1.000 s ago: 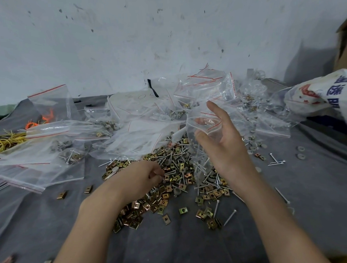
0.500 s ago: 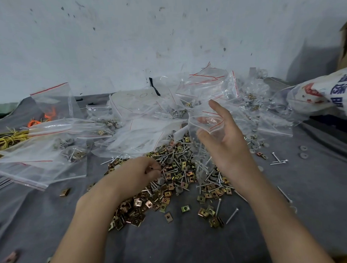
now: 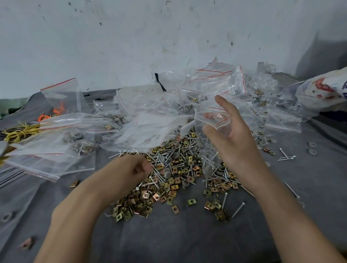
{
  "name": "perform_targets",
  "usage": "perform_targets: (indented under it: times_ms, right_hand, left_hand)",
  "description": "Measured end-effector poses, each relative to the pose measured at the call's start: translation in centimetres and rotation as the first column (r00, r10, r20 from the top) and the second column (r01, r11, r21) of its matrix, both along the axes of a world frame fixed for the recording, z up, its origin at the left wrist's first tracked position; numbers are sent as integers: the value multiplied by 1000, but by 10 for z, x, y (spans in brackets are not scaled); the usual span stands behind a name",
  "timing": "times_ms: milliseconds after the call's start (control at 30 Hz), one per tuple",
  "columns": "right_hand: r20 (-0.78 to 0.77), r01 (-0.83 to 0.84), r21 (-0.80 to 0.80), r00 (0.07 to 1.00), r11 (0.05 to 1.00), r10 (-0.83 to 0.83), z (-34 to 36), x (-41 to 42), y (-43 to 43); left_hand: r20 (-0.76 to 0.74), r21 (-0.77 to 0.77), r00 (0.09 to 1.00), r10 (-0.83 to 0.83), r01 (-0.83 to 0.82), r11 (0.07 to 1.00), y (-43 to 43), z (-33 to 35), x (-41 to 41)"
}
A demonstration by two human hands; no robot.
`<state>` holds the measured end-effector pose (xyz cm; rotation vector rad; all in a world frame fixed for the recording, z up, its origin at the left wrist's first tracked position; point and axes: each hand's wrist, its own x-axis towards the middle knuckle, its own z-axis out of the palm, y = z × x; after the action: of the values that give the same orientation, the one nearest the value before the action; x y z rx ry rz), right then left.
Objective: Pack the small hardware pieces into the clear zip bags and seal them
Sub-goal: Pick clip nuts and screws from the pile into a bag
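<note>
- left hand [image 3: 128, 170]: fingers curled at the hardware pile's [image 3: 176, 170] left edge, can't tell if it holds pieces
- hardware pile: middle of desk [image 3: 172, 239]
- right hand [image 3: 233, 137]: grips clear zip bag [image 3: 210, 134], hanging over pile's right side

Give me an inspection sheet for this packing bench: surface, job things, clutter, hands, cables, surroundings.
Surface: wrinkled grey cloth.
Job's things: pile of screws and square clips; clear zip bag, mouth open.
Clutter: heaped zip bags left and behind; stray screws right.
Hands: left hand curled at the pile, hold unclear; right hand grips the clear zip bag.
Cables: yellow wire bundle far left.
Surroundings: stained white wall; printed sack right.
</note>
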<state>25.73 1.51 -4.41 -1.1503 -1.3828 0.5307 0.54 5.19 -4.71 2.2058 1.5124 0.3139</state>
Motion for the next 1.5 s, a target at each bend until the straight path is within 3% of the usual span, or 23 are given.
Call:
perform_targets:
  times_ms: [200, 300, 467, 733, 1133, 1300, 1500]
  right_hand:
    - [21, -27, -34, 999, 999, 28, -1, -2, -1]
    - [23, -11, -22, 1000, 1000, 12, 3, -4, 0]
    - [49, -15, -20, 999, 1000, 16, 3, -9, 1]
    - [93, -47, -29, 994, 998, 49, 3, -15, 3]
    - [102, -43, -11, 994, 999, 44, 0, -16, 8]
    - [74, -91, -12, 993, 996, 92, -1, -19, 5]
    - [229, -190, -95, 951, 977, 207, -8, -45, 4]
  left_hand:
    - [-121, -97, 992, -42, 30, 995, -16, -3, -14]
    - [-272, 33, 959, -83, 95, 995, -22, -11, -12]
    - [-293, 231, 951, -101, 173, 957, -34, -22, -15]
    - [41, 275, 996, -85, 71, 959, -36, -29, -27]
    - [76, 347, 993, -96, 64, 936, -30, -34, -30]
    - [216, 313, 975, -52, -18, 950, -28, -32, -27]
    - [391, 298, 920, -15, -111, 948, -24, -23, -14]
